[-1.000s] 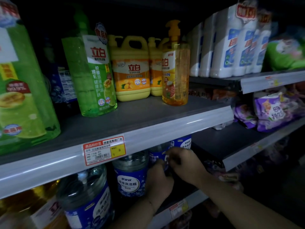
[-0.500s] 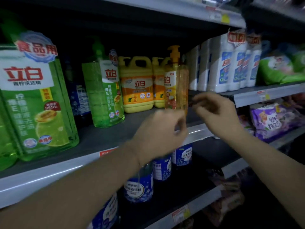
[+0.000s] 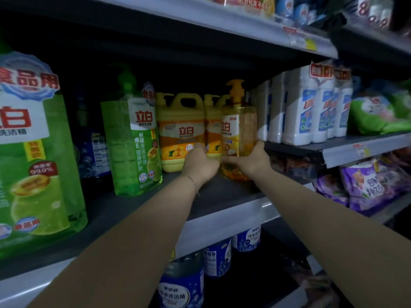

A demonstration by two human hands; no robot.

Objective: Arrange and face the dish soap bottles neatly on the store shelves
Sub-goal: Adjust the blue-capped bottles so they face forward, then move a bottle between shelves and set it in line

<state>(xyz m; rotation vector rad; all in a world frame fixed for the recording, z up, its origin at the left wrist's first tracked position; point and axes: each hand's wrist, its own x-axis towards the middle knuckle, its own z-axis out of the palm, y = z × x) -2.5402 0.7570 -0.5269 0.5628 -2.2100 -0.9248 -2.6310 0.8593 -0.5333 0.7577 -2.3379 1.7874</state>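
Up from the lower shelf now: the right hand (image 3: pixel 251 161) has its fingers (image 3: pixel 260 143) wrapped round the clear amber plastic pump bottle (image 3: pixel 239 127). The left hand (image 3: pixel 200 163) sits beside it, grip unclear. Facing can begin.

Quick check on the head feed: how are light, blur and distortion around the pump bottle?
Head view: dim overall, with deep shadow at the back; the pump bottle is lit and its label legible; a glare streak runs along the shelf edge; wide-angle bowing swells the green bottle at far left; top-shelf goods at upper right are blurred.
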